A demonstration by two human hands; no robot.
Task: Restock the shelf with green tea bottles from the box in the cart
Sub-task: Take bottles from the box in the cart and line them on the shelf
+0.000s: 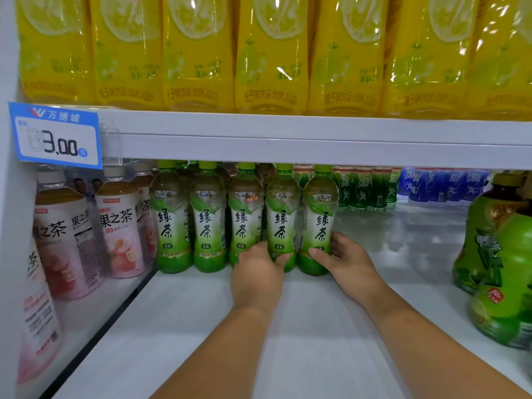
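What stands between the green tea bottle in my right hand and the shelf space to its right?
Nothing visible: the shelf beside that green tea bottle lies bare up to the large green bottles.

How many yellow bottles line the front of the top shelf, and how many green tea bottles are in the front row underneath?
Top-shelf yellow bottles: 7 in view
Front-row green tea bottles: 5
Total: 12
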